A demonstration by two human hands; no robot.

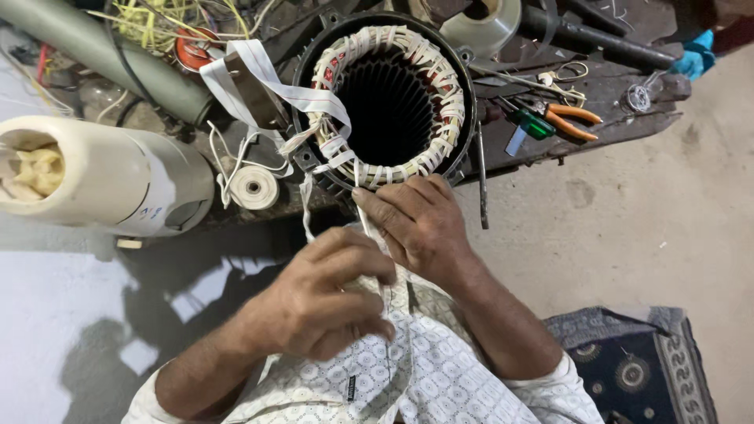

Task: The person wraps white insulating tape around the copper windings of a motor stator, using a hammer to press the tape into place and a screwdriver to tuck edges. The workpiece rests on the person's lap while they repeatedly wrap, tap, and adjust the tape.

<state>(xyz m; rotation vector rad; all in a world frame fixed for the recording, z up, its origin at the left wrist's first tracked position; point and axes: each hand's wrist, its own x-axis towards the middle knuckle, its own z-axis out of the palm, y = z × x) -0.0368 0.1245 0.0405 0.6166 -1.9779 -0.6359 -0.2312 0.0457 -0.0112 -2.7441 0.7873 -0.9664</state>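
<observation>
right hand (416, 224) pinches the white cotton lacing tape (363, 212) at 6 o'clock on the round black motor stator with tape-bound copper windings (390, 98), left hand (330, 294) clenched on the tape's slack just below. best kept taut and pulled straight so each loop seats tight on the coil. white tape spool (253, 187) at 9 o'clock, orange-handled pliers (569, 119) at 3 o'clock, loose tape tails (267, 78) at 10 o'clock could snag.
</observation>
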